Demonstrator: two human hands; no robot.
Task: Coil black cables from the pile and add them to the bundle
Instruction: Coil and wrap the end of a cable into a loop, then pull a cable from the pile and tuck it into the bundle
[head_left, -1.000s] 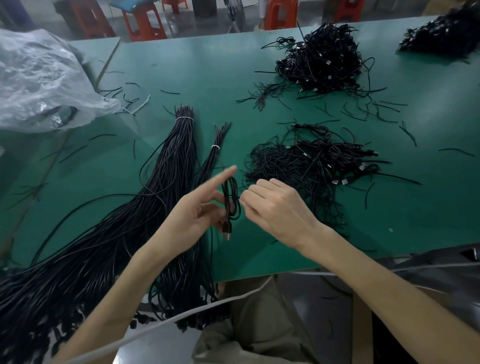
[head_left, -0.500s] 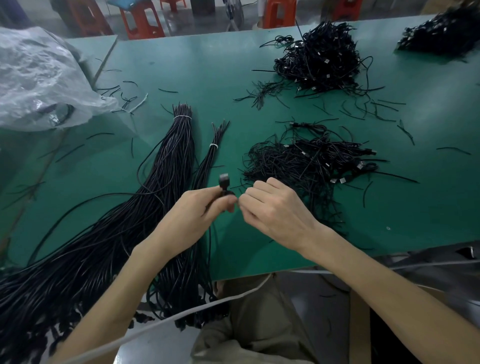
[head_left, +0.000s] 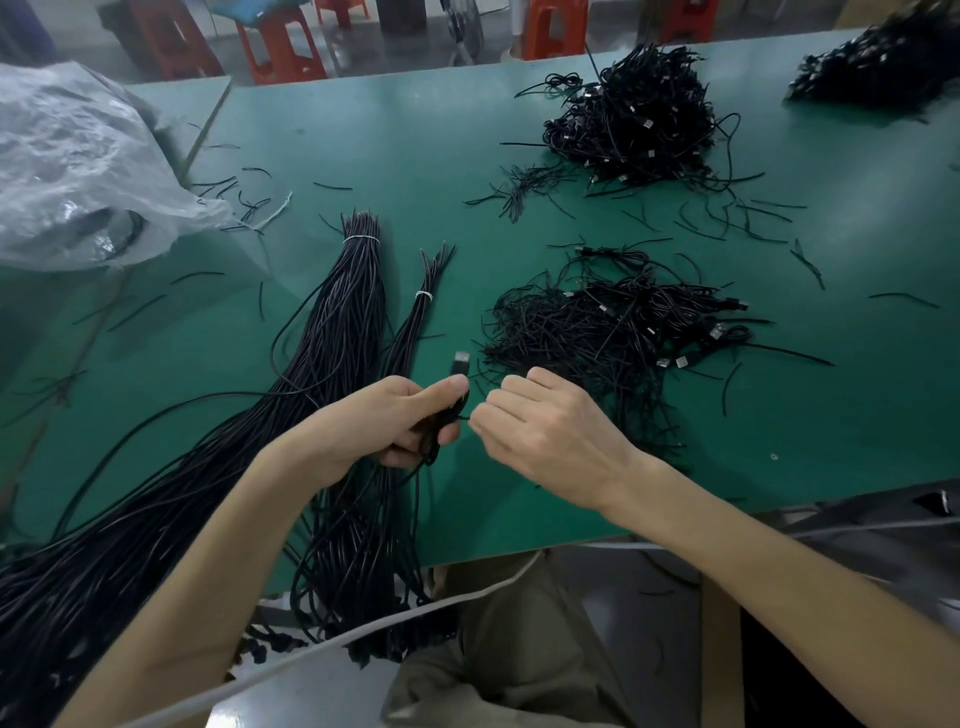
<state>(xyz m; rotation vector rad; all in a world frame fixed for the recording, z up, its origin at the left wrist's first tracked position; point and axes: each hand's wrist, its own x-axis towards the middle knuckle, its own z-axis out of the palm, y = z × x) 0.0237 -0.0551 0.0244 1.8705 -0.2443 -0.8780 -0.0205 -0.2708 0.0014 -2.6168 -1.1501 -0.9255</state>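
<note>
My left hand (head_left: 395, 421) is closed around a small coiled black cable (head_left: 441, 421), whose USB plug (head_left: 460, 362) sticks up above my thumb. My right hand (head_left: 540, 431) sits just to the right, fingers curled, pinching a thin black strand at the coil's side. Beyond my right hand lies a loose pile of coiled black cables (head_left: 613, 327) on the green table (head_left: 415, 145). To the left lie a thick tied bundle of long cables (head_left: 343, 322) and a thinner tied bundle (head_left: 415, 322), both running off the near edge.
Another cable pile (head_left: 634, 119) sits at the far middle and a third pile (head_left: 883, 67) at the far right corner. A crumpled clear plastic bag (head_left: 78, 166) lies far left. Short black tie strands scatter over the table. Orange stools (head_left: 280, 41) stand beyond it.
My left index finger, pointing out a second ago, has folded down and the hand has closed around the coil. The plug has turned from hanging down to sticking up.
</note>
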